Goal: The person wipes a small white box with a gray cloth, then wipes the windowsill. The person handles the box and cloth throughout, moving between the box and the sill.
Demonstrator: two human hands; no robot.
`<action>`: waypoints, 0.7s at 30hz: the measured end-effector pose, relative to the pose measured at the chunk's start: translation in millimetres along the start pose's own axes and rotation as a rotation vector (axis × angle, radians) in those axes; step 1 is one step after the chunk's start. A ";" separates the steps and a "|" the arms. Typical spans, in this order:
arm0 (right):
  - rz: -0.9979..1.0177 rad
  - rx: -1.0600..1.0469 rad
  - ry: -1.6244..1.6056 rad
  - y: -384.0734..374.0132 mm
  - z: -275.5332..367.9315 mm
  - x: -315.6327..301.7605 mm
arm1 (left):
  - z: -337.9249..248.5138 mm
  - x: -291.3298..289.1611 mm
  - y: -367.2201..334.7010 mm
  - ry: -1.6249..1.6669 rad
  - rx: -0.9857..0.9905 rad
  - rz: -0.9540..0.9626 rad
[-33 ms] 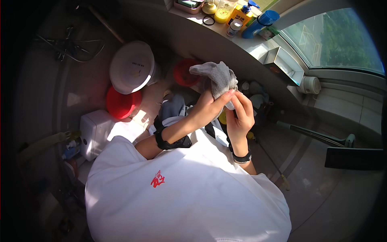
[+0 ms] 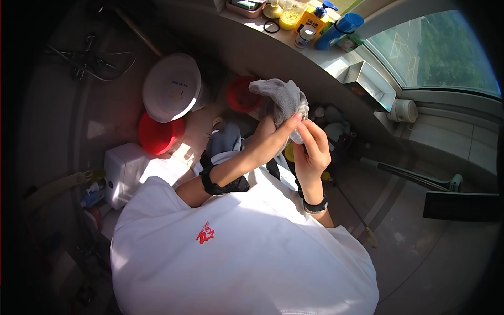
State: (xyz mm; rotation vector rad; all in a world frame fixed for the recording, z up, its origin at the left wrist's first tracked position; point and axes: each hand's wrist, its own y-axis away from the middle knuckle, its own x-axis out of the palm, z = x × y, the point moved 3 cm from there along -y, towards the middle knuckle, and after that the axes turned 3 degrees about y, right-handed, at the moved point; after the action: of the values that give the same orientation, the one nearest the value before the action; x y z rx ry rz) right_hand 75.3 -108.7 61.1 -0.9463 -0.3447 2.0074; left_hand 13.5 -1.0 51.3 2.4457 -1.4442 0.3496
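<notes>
A grey knitted sock (image 2: 287,98) is held up in front of me, its toe drooping to the left. My left hand (image 2: 273,137) is closed round its lower part, with the thumb pressed against the ribbed edge. Close beside it on the right, my right hand (image 2: 313,151) pinches the edge of the sock between thumb and fingers. A paler bit of fabric shows between the two hands. Some of the left fingers are hidden behind the cloth.
A white basin (image 2: 173,86) and red basins (image 2: 160,137) (image 2: 241,95) stand beyond my hands. Bottles (image 2: 340,31) line the windowsill. At left is a white box-shaped bin (image 2: 125,176); at right lies a long-handled squeegee (image 2: 415,176). Wire hangers (image 2: 92,60) are at far left.
The sock's toe has shifted slightly to the right. My left hand has turned a little, and both hands keep their grip.
</notes>
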 end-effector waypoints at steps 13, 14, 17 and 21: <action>0.120 -0.257 -0.075 -18.0 11.2 -9.8 | -17.8 -8.9 -15.6 0.248 -0.332 0.179; 0.119 -0.261 -0.080 -18.2 12.7 -10.5 | -20.0 -7.8 -16.8 0.272 -0.316 0.203; 0.115 -0.279 -0.126 -18.2 18.8 -11.7 | -21.0 -6.4 -20.6 0.266 -0.447 0.227; 0.091 -0.294 -0.211 -18.4 31.0 -15.9 | -27.4 2.2 -17.7 0.349 -0.481 0.263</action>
State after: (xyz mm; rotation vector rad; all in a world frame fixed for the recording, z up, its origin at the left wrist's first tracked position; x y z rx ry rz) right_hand 68.8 -107.4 99.8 -0.9418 -0.7410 2.1854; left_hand 28.3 15.2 75.5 1.7282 -1.4845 0.4039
